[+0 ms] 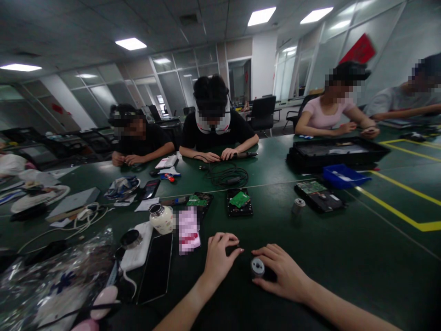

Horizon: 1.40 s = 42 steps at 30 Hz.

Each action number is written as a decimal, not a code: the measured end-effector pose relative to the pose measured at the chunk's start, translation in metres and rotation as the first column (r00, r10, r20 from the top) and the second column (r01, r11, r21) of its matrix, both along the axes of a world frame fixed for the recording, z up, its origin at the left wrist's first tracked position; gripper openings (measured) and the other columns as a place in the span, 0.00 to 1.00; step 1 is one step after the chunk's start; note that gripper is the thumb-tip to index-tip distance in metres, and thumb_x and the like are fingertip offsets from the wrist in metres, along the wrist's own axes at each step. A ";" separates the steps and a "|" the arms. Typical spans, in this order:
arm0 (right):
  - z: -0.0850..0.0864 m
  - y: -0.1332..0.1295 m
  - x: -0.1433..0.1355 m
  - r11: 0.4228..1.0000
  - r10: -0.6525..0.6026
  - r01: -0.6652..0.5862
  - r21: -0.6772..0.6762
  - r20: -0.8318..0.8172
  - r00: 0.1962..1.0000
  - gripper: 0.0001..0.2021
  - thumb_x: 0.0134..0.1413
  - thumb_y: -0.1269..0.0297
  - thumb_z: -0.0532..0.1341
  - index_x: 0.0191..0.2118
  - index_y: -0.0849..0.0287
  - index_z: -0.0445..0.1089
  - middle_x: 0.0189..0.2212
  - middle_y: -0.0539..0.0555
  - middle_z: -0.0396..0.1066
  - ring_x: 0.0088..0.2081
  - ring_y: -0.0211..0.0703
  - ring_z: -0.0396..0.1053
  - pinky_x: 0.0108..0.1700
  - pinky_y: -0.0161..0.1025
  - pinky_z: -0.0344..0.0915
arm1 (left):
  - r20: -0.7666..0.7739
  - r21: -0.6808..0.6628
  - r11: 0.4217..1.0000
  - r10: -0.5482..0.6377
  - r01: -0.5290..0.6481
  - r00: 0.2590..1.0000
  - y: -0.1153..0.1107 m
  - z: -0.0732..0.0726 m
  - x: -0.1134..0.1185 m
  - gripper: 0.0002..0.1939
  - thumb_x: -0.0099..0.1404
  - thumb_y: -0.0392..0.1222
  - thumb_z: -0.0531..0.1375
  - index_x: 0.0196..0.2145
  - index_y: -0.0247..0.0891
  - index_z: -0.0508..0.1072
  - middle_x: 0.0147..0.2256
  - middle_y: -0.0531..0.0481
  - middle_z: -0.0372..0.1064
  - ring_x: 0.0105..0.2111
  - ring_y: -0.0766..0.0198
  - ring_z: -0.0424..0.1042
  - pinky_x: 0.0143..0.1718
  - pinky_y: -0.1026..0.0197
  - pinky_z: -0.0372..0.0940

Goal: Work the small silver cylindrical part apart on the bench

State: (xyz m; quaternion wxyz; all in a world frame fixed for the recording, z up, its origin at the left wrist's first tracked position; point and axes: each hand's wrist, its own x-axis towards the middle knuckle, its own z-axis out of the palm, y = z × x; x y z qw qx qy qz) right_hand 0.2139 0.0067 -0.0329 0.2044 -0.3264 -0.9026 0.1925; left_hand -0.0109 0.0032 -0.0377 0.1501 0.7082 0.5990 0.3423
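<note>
My right hand grips a small silver cylindrical motor, standing with its round end face up; thumb and fingers are on its side. To the left, my left hand hovers over the table with thumb and index fingertips nearly together. Something tiny seems to be between them, too small to make out. Beyond my right hand stands a second silver motor. A hard drive with a green circuit board lies ahead of my hands, and another drive is farther right.
Left of my hands are a black-screened phone, a cream patterned jar, a pink packet and a clear plastic bag. A blue tray and a black bin stand at far right. Several people sit across the green table.
</note>
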 end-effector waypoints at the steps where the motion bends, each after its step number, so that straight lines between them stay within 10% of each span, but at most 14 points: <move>1: 0.000 0.000 0.000 1.000 0.001 -0.001 0.001 -0.002 1.000 0.16 0.52 0.54 0.65 0.44 0.58 0.72 0.48 0.57 0.72 0.46 0.52 0.67 0.51 0.50 0.61 | 0.004 0.002 1.000 -0.008 0.008 1.000 0.000 0.002 0.001 0.09 0.57 0.37 0.69 0.35 0.44 0.74 0.36 0.54 0.77 0.42 0.54 0.71 0.45 0.52 0.60; 10: -0.002 0.001 0.001 1.000 0.026 -0.027 -0.010 -0.033 0.999 0.15 0.53 0.56 0.64 0.44 0.56 0.72 0.45 0.56 0.72 0.44 0.51 0.67 0.48 0.48 0.61 | 0.347 0.027 0.970 -0.234 0.240 0.908 -0.028 0.032 0.026 0.08 0.59 0.36 0.68 0.34 0.41 0.72 0.34 0.52 0.77 0.38 0.59 0.76 0.42 0.59 0.70; 21: -0.004 0.001 0.000 1.000 0.025 -0.025 0.011 -0.029 0.999 0.12 0.52 0.60 0.63 0.43 0.56 0.71 0.40 0.56 0.71 0.41 0.50 0.65 0.44 0.47 0.60 | 0.194 0.130 0.915 -0.402 0.382 0.895 -0.038 0.037 0.031 0.17 0.60 0.27 0.60 0.46 0.42 0.71 0.44 0.48 0.72 0.49 0.57 0.69 0.53 0.52 0.64; 42: 0.001 0.001 0.001 1.000 0.018 -0.018 0.004 -0.001 1.000 0.16 0.53 0.53 0.64 0.44 0.58 0.72 0.48 0.57 0.72 0.45 0.51 0.67 0.49 0.49 0.61 | 0.269 0.041 0.999 0.009 -0.020 0.963 -0.012 0.015 0.012 0.09 0.63 0.32 0.62 0.37 0.41 0.65 0.35 0.52 0.76 0.41 0.57 0.75 0.47 0.53 0.63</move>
